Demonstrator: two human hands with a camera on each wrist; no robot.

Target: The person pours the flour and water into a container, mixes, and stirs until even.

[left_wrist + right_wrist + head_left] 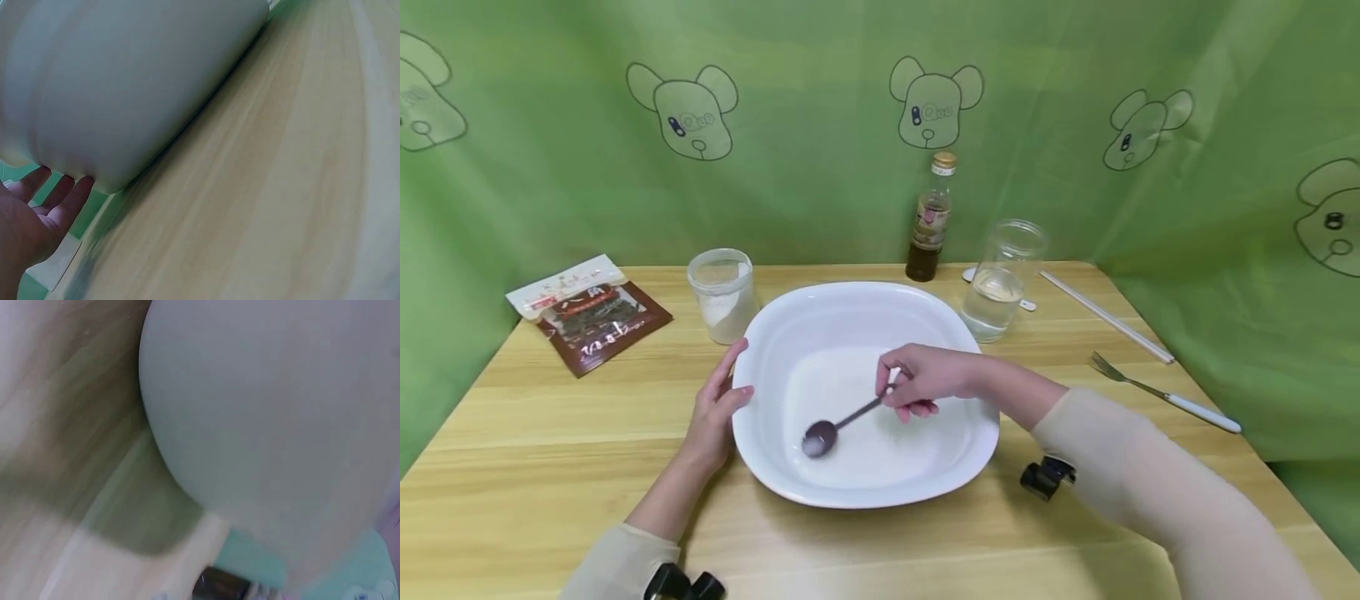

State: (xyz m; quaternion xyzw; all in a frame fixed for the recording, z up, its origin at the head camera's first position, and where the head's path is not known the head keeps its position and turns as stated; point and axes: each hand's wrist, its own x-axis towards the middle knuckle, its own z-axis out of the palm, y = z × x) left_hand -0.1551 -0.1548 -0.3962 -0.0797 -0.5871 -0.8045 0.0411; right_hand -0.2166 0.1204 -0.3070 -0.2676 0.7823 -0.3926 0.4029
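Note:
A white basin (760,450) sits on the wooden table. My left hand (711,417) holds its left side, with the thumb at the rim and several fingers (74,203) against the outer wall. Over the basin, my right hand (928,379) pinches the handle of a dark spoon (820,437). The spoon slants down to the left, its bowl low inside the basin with a whitish patch in it. In the right wrist view the outer wall of the basin (262,412) fills much of the picture, and the right fingers are hidden.
Behind the basin stand a jar of white powder (726,304), a bottle of dark liquid (928,221) and a glass of clear liquid (996,292). A brown food packet (595,317) lies at the left. On the right are chopsticks (1108,317) and a fork (1165,396). Green curtain (820,192) surrounds the table.

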